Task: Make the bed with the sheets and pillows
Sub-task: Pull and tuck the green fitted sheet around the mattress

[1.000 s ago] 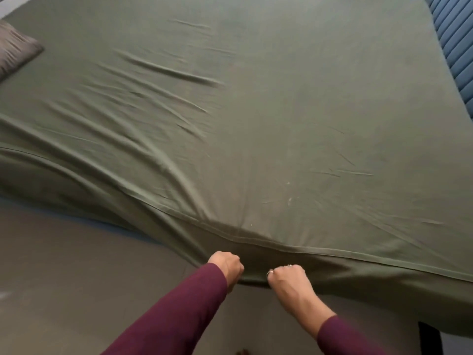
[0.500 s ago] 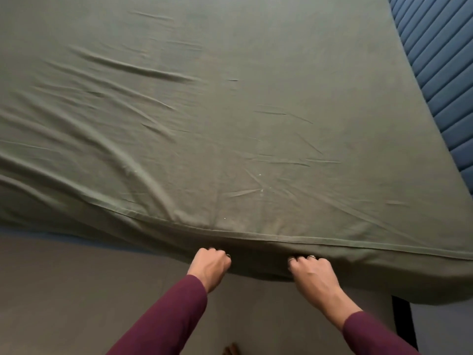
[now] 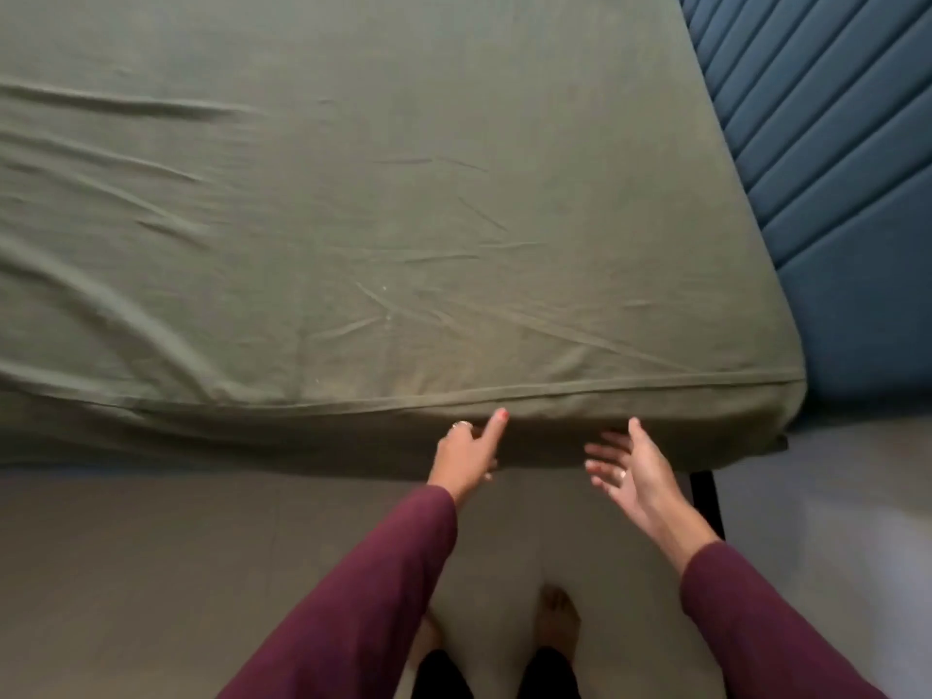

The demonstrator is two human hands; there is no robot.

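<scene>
The green fitted sheet (image 3: 378, 219) covered the whole top of the mattress and wrapped over its near edge, where the piped seam (image 3: 605, 388) ran almost straight toward the right-hand corner. I judged that corner already seated, since the cloth hugged it tightly just beside the blue padded headboard (image 3: 832, 169). Out to the left the sheet was less settled: long creases fanned across the far and middle part, and the near hem sagged in loose folds, which I read as slack not yet pulled through.

Both hands hung at the near side face of the mattress, below the seam. My left hand (image 3: 466, 456) had its index finger stretched up so the tip met the cloth just under the seam, the other fingers loosely folded and holding nothing (a ring showed on one of them). My right hand (image 3: 633, 471) was spread, palm turned inward and up, fingers fanned and apart from the sheet; it gripped nothing.

Burgundy sleeves (image 3: 363, 587) ran back toward me, and bare feet (image 3: 557, 618) stood on the pale floor (image 3: 151, 572) close to the bed. A dark bed leg (image 3: 706, 502) showed under the right corner. No pillow was in view, so that part of the job looked undone.
</scene>
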